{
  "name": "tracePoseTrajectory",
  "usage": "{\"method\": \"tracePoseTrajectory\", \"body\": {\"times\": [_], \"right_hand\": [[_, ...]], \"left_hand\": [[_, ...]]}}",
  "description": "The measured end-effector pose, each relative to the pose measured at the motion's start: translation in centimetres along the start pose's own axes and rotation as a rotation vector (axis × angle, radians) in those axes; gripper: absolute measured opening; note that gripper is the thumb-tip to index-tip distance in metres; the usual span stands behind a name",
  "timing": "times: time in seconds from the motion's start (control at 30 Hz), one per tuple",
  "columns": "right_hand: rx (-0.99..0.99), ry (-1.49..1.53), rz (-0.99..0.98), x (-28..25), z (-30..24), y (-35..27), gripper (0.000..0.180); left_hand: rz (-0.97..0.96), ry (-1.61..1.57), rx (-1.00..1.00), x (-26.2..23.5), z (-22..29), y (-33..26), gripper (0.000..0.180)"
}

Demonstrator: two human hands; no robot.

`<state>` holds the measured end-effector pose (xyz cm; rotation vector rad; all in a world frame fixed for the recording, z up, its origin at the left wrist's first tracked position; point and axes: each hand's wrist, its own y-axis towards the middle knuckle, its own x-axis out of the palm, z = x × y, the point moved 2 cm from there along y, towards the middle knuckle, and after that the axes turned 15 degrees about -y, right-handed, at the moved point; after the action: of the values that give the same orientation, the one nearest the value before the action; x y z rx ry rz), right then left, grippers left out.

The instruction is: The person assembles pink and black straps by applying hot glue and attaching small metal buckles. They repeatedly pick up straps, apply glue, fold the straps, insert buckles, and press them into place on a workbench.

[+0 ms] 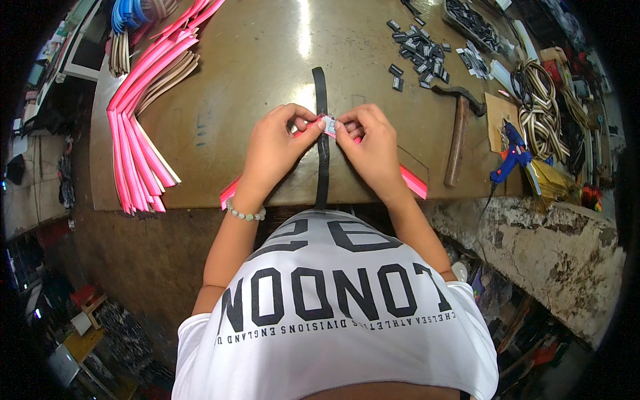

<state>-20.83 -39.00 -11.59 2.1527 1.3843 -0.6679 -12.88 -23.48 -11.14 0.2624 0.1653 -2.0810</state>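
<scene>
Both hands meet above the table, closed in pinches round a small white-and-grey tag [330, 125] and the middle of a pink strip [413, 182]. My left hand [279, 143] grips from the left, thumb against the tag's edge. From the other side my right hand [369, 143] pinches with thumb and forefinger. The strip runs beneath both hands; its two ends show by my wrists. Under my fingertips a black strap [323, 177] lies lengthwise, from mid-table to the near edge. The fingers partly hide the tag, so how it sits on the strip is unclear.
Folded pink strips [137, 147] lie at left, beside blue coils [127, 15]. At right are small black tags [423, 57], a wooden-handled hammer [458, 137], a blue glue gun [513, 153] and coiled cords [541, 113]. The table's near edge [187, 208] borders my body.
</scene>
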Motion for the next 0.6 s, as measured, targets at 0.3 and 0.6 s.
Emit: {"method": "tracePoseTrajectory", "body": {"times": [0.3,0.6], "right_hand": [[-0.042,-0.091,0.059,0.6,-0.5,-1.0,0.016],[-0.195,-0.175,0.052,0.7,-0.8,-1.1,0.014]], "left_hand": [[0.139,0.189,0.130,0.5,0.1,0.0,0.024],[0.132,-0.096,-0.078,-0.5,-0.6,-0.3,0.019]]}}
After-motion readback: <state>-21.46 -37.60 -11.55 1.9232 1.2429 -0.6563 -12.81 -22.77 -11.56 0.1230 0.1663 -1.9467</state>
